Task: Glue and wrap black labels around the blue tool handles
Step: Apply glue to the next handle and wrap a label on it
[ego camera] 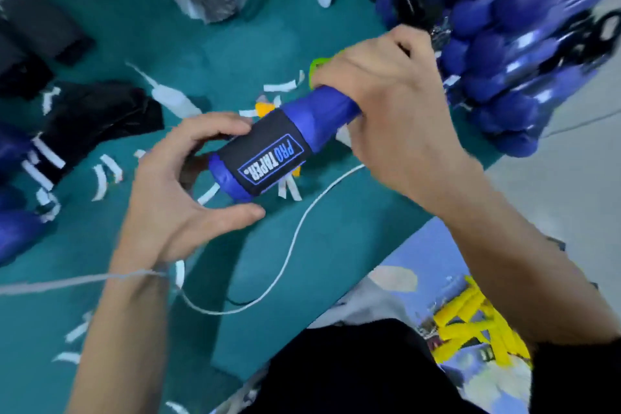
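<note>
Blue handle (319, 111) is held above the middle of the teal table (336, 245), tilted, with the black label (268, 148) wrapped around it and the PRO TAPER print facing up. Right hand (386, 94) is clamped around its far end. Left hand (174, 191) curls around the near end, fingertips on the label edge, thumb underneath. Pile of blue handles (521, 44) at the far right corner. Loose black labels (100, 111) near the left edge, glue bottle (171, 97) beside them. White paper strips (100, 178) scattered. White cord (295, 235) runs toward the near edge.
</note>
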